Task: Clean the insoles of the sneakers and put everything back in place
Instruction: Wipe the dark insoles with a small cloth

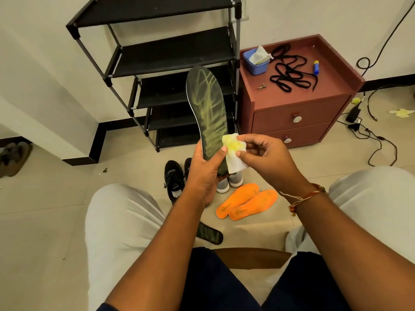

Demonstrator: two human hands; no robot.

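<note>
My left hand (205, 173) grips the heel end of a dark insole with yellow-green streaks (207, 108), held upright in front of me. My right hand (262, 153) pinches a white wipe stained yellow (233, 153) against the insole's lower part. On the floor lie two orange insoles (247, 204) side by side and a second dark insole (210, 235), partly hidden by my left arm. A black sneaker (174, 179) and a grey-and-white pair (231, 180) stand behind my hands.
A black shoe rack (170, 55) with bare shelves stands against the wall. The red-brown bedside cabinet (298, 102) carries a blue tub of wipes (256, 61), black laces (289, 72) and a small blue tube (316, 67). Cables (368, 131) trail on the floor right; brown shoes (13, 157) far left.
</note>
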